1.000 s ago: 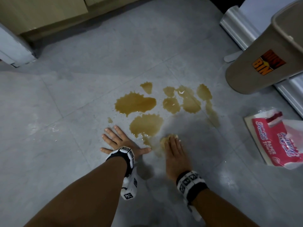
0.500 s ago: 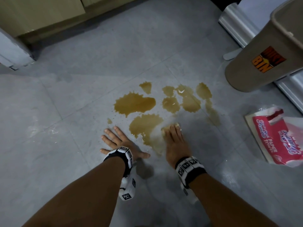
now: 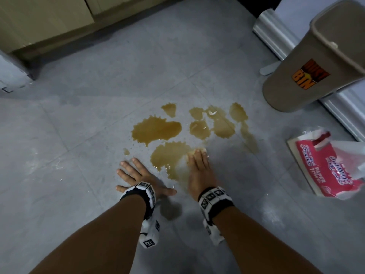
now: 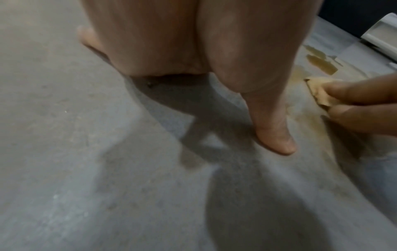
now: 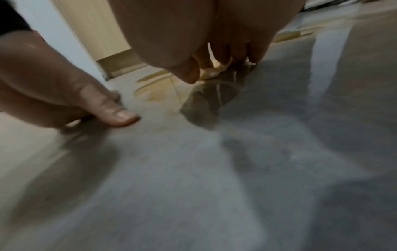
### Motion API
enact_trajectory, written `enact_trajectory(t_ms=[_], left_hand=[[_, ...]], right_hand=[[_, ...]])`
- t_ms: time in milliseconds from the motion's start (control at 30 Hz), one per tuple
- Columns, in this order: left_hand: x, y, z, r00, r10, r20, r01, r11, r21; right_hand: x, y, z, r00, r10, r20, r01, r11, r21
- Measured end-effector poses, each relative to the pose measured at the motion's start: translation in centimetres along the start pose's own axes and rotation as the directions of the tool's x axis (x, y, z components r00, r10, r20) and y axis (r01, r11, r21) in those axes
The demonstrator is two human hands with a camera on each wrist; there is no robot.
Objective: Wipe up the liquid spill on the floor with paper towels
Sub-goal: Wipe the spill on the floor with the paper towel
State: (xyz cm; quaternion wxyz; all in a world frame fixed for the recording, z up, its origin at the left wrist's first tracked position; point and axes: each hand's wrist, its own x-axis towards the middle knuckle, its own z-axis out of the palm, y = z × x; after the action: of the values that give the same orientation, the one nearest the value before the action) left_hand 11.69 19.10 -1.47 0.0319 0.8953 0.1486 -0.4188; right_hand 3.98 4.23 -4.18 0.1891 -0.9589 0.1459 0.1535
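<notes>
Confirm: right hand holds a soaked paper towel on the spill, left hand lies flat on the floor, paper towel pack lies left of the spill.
One error: the head view shows the paper towel pack right of the spill. The right hand does hold the soaked paper towel on it, and the left hand lies flat on the floor.

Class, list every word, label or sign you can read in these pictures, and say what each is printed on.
"BIN": orange letters on the tan bin; the dark word above it is unclear.
"PAPER TOWEL": white letters on the red paper towel pack; its script brand name is too blurred to read.
Wrist bands: black-and-white code squares, no words.
Both wrist views: no text.
</notes>
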Motion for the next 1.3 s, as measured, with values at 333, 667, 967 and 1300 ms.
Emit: enact_trajectory(t_ms=[333,667,967,1300], left_hand=[[-0.4,-0.2,-0.8,0.999,0.014,0.043,-0.013,1.000,-0.009],[-0.7,-0.2,-1.0,0.997,0.027,0.069,-0.028,0.999,0.019],[-0.2,-0.2,-0.5,0.999,0.017,0.030,-0.017,1.000,0.000],[-0.7,-0.2,-0.6,0.999,0.023,0.040,-0.024,0.999,0.025]], right_hand=[[-1.6,2.9,0.5,0.999,-0.020,-0.036,0.018,0.998,-0.058],[-4.2,3.5,1.9,0.967,-0.253,-0.039,0.250,0.967,-0.051],[-7.3,2.7,4.5,0.909,-0.405,-0.098,0.399,0.914,-0.072],[-3.7,-1.4,2.1,0.991,-0.101,-0.086,0.096,0.994,-0.058]])
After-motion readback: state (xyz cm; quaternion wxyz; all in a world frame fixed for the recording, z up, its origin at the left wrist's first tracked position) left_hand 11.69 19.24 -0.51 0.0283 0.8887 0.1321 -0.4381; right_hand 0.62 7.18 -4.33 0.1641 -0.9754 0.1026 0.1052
